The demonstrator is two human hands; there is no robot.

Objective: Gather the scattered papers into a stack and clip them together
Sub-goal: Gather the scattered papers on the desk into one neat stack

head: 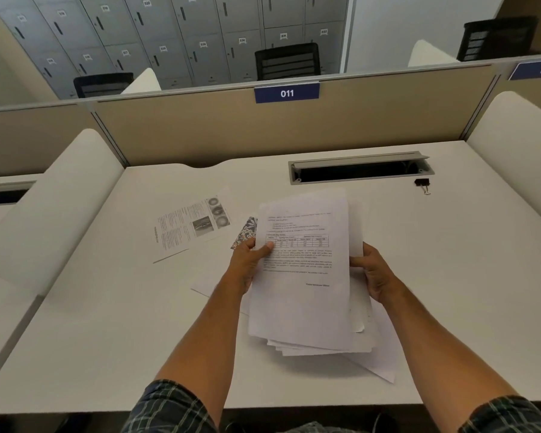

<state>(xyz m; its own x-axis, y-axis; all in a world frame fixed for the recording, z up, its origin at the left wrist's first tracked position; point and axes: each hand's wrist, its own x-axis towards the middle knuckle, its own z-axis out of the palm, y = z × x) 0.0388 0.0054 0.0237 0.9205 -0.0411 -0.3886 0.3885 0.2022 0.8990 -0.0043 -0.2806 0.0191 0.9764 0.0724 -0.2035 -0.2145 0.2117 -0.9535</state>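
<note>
White desk (107,323) fills the cubicle, walled by a beige partition at 12 o'clock. Nearest, both hands grip a loose stack of papers (303,276) above the desk: the left hand (250,264) pinches its 9 o'clock edge, thumb on top, and the right hand (372,270) clasps the 3 o'clock edge. Under the stack, what seem to be more sheets lie flat. At 10 o'clock a printed sheet (191,223) rests alone. Farther, at 2 o'clock, a black binder clip (423,184) sits just beside the cable tray (359,168).

Floral item (245,232) mostly behind paper stack (303,276)
</note>
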